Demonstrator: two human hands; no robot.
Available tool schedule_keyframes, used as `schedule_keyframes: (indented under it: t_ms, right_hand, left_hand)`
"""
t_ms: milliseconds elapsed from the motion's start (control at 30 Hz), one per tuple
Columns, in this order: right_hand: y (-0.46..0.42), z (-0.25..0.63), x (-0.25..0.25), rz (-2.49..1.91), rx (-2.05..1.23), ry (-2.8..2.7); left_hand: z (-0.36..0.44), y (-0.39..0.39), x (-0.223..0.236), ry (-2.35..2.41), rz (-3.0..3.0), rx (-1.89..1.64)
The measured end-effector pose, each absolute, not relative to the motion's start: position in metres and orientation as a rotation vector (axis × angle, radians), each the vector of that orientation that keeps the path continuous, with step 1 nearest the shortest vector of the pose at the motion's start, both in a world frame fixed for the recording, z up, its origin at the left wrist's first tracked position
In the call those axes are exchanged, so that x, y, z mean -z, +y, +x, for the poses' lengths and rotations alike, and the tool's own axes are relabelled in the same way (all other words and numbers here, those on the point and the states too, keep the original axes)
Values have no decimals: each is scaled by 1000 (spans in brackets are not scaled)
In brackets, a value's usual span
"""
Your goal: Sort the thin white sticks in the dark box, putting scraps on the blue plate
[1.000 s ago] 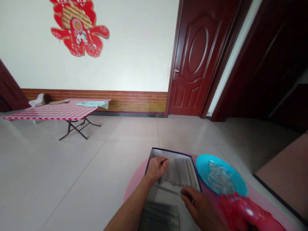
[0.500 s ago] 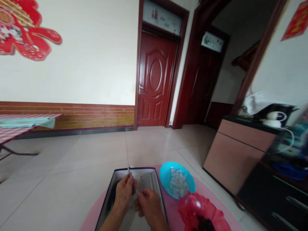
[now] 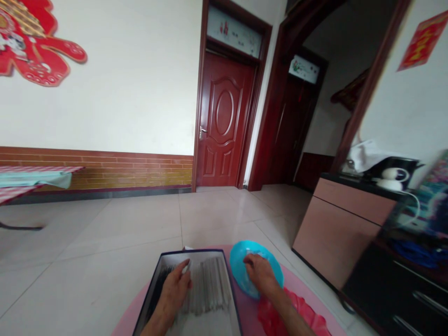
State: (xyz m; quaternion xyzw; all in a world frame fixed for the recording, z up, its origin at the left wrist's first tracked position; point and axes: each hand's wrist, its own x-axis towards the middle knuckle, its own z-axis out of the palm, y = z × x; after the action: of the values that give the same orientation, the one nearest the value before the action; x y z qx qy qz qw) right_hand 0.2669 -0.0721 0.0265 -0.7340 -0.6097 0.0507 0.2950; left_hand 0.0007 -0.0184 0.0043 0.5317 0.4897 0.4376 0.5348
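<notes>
Toward the far edge of a rounded pink surface (image 3: 247,308), a person's right hand (image 3: 259,270) reaches over a blue plastic bowl (image 3: 238,261), fingers bunched; from here, whether they grip anything cannot be told. Just left of the bowl, the left hand (image 3: 175,284) narrows on a small pale piece (image 3: 185,269) above a shallow, dark-rimmed box (image 3: 210,254), its slim translucent strips (image 3: 210,282) pointing away from the person.

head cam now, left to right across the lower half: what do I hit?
Red-checked table → shallow dark-rimmed box, left hand over it → blue bowl, right hand over it → pink-fronted cabinet
</notes>
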Motion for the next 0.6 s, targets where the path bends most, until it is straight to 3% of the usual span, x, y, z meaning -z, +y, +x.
schedule_keyframes:
  t_ms: [333,600]
  right_hand:
    - [-72,297,15,-2022,-43,-1634]
    - [-48,286,-10,-1926,-47,-1572]
  left_hand:
    - [3,-20,12,1210,1881,-928]
    - [4,-22,-2,1221,1750,-842]
